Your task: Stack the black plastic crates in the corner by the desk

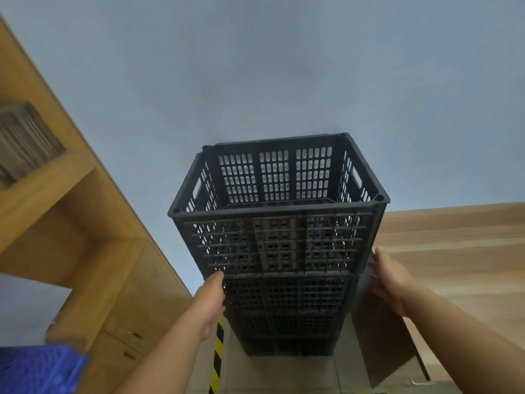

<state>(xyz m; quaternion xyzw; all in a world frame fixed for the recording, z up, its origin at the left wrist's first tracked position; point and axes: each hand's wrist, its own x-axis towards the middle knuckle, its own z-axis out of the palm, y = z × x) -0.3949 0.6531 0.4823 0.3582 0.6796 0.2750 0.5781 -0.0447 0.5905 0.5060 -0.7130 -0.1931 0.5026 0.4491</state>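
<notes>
So there's a tall stack of black crates (279, 280) standing right against the pale blue wall (255, 66), several high, going down to the floor. The top crate (277, 200) sits square on the one below, open side up, with nothing visible inside it through the slots.

Left hand (210, 301) is up against the stack's near left corner, just under the top crate, fingers mostly straight and touching the mesh, so that grip is basically flat, not wrapped around anything. Right hand (387, 280) is at the stack's right edge with its fingers spread out and relaxed; can't tell whether it's touching the crate or the brown cardboard sheet (380, 336) that leans beside the stack.

The wooden worktop with shelves and drawers (93, 223) runs along the left side, and a wood panel (460, 251) is on the right. Yellow-black hazard tape (217, 356) runs along the floor by the stack's left foot, and something blue (37, 368), blurry, is in the bottom left corner.
</notes>
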